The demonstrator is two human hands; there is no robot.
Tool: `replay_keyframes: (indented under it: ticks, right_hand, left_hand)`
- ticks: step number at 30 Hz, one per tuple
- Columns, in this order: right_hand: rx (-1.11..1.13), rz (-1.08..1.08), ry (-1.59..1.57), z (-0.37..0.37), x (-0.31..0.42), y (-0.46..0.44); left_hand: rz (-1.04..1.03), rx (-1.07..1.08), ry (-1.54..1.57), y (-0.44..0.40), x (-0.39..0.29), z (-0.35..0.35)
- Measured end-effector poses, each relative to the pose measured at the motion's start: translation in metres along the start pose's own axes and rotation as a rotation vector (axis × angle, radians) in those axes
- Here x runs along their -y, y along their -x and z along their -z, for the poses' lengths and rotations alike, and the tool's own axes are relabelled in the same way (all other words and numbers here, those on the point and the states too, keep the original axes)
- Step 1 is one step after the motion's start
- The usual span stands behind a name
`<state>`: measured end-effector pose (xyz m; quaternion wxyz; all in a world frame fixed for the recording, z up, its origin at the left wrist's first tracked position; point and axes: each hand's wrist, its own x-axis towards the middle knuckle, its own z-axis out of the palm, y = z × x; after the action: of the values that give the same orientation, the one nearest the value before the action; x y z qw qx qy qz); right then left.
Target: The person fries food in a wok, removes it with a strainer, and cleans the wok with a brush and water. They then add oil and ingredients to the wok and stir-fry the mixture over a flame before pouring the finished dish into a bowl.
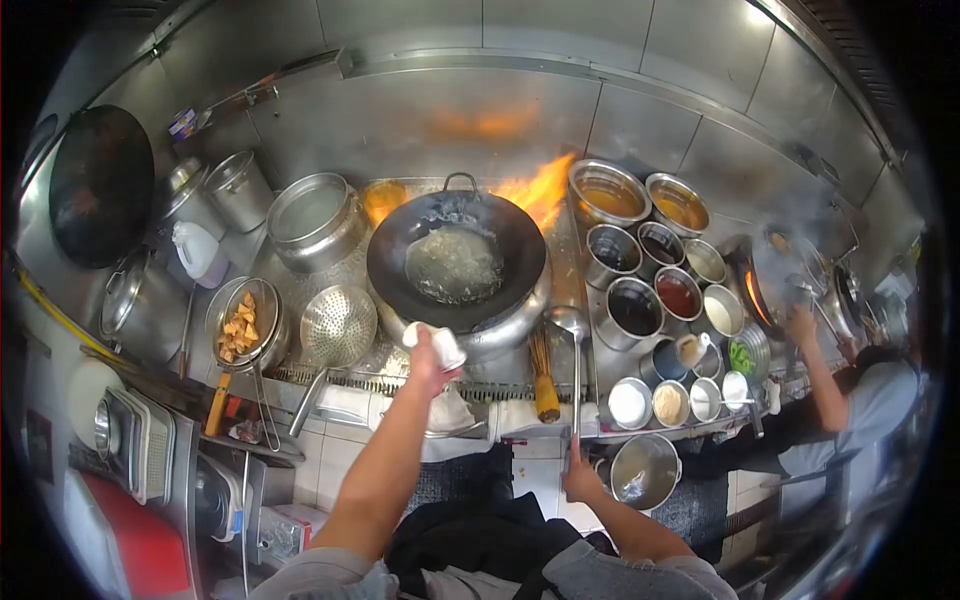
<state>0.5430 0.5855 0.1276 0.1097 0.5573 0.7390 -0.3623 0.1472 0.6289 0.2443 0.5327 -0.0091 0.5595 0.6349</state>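
A large black wok (390, 262) sits on the burner with bubbling, cloudy liquid (455, 264) in it. My left hand (430, 368) is closed on a folded white cloth (440, 343) at the wok's near edge. The cloth covers whatever handle may lie under it. To the right, my right hand (580, 480) is wrapped round the handle of a long metal ladle (568, 321), whose bowl rests near the stove's middle. A bamboo brush (545, 385) lies just left of the ladle.
Flames (545, 192) rise behind the wok. A perforated strainer (339, 326) and a basket of fried pieces (240, 330) are at left. Several sauce pots (634, 308) stand at right. Beyond them a co-worker (825, 385) handles another wok. A pot (645, 472) sits low by my right hand.
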Motion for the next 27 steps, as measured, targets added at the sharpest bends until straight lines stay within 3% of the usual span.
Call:
replay_keyframes:
  ticks: [3, 5, 6, 9, 10, 13, 14, 16, 18, 20, 21, 22, 24, 25, 27]
  right_hand:
    - [-0.117, 0.146, 0.138, 0.038, 0.005, -0.030]
    - [-0.235, 0.108, 0.043, 0.078, 0.055, -0.056]
    - [-0.116, 0.073, 0.083, 0.087, 0.079, -0.080]
    - [-0.064, -0.033, 0.329, 0.067, 0.124, -0.113]
    - [-0.071, -0.025, 0.345, 0.067, 0.128, -0.120]
    - [-0.035, -0.075, -0.106, 0.088, 0.121, -0.116]
    - [0.217, 0.032, -0.662, 0.087, 0.070, -0.138]
    - [0.268, 0.005, -1.110, 0.127, 0.097, -0.049]
    - [0.071, 0.118, -0.963, 0.164, 0.162, 0.010]
    - [-0.118, 0.473, -0.405, 0.193, 0.180, -0.030]
    - [-0.078, 0.170, -0.123, 0.222, 0.260, -0.011]
    - [-0.161, 0.366, 0.193, 0.228, 0.283, -0.038]
    - [0.035, 0.551, 0.508, 0.226, 0.340, -0.111]
    - [0.006, 0.687, 0.564, 0.207, 0.356, -0.159]
    - [0.041, 0.639, 0.461, 0.186, 0.420, -0.230]
  left_hand:
    - [-0.080, -0.204, 0.101, -0.025, -0.004, -0.044]
    - [-0.147, -0.262, 0.082, -0.031, -0.001, -0.043]
    - [-0.211, -0.305, 0.051, -0.036, -0.001, -0.041]
    - [-0.307, -0.291, -0.046, -0.069, -0.014, 0.006]
    - [-0.432, -0.312, -0.078, -0.070, -0.031, 0.023]
    - [-0.461, -0.264, -0.219, -0.079, -0.093, 0.074]
    - [-0.453, -0.255, -0.208, -0.087, -0.099, 0.082]
    - [-0.563, -0.384, -0.331, -0.110, -0.108, 0.094]
    - [-0.714, -0.416, -0.376, -0.109, -0.098, 0.088]
    - [-0.749, -0.367, -0.362, -0.120, -0.078, 0.087]
    - [-0.631, -0.366, -0.420, -0.092, -0.093, 0.080]
    - [-0.524, -0.367, -0.472, -0.077, -0.106, 0.074]
    - [-0.512, -0.398, -0.560, -0.076, -0.110, 0.073]
    - [-0.495, -0.431, -0.646, -0.077, -0.109, 0.076]
    - [-0.478, -0.443, -0.636, -0.080, -0.108, 0.078]
